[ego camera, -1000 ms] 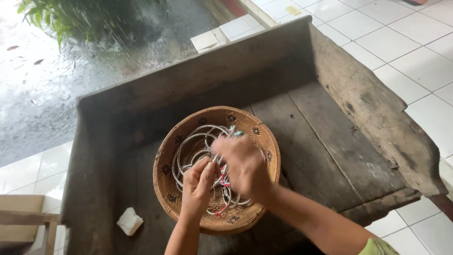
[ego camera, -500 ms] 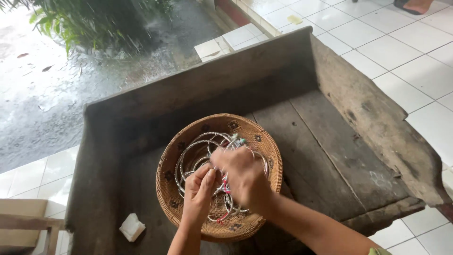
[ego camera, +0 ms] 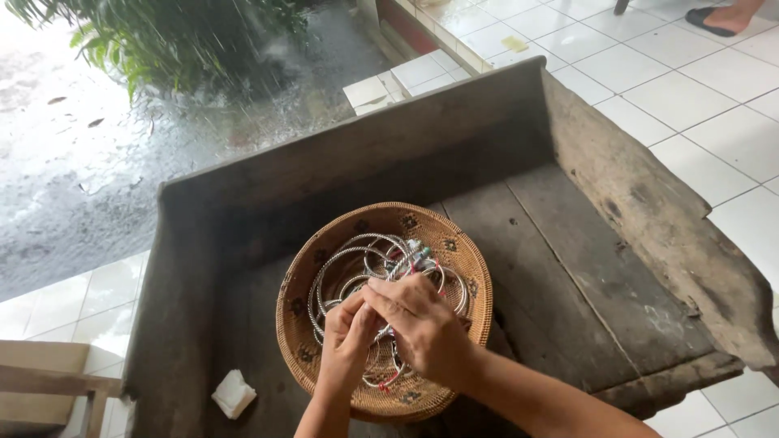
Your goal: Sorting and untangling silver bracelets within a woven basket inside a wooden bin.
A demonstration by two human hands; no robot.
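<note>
A round woven basket (ego camera: 454, 243) sits in a weathered wooden tray-like table (ego camera: 584, 268). Inside lies a tangle of thin silver wire bangles (ego camera: 357, 251) with small red and green bits. Both hands are over the basket's near half. My left hand (ego camera: 345, 341) pinches some of the bangles with its fingertips. My right hand (ego camera: 422, 328) is curled over the same bundle, touching the left hand. The part of the bangles under my palms is hidden.
A crumpled white tissue (ego camera: 234, 394) lies on the tray at the front left. High wooden walls (ego camera: 649, 203) rim the tray at back and right. Beyond are wet pavement, a green plant (ego camera: 187, 40), white floor tiles, and a person's foot (ego camera: 722, 16) at top right.
The view has shifted, so the basket and tray sit slightly lower and more to the right. My hands stay together on the bangles, with the fingers shifting slightly.
</note>
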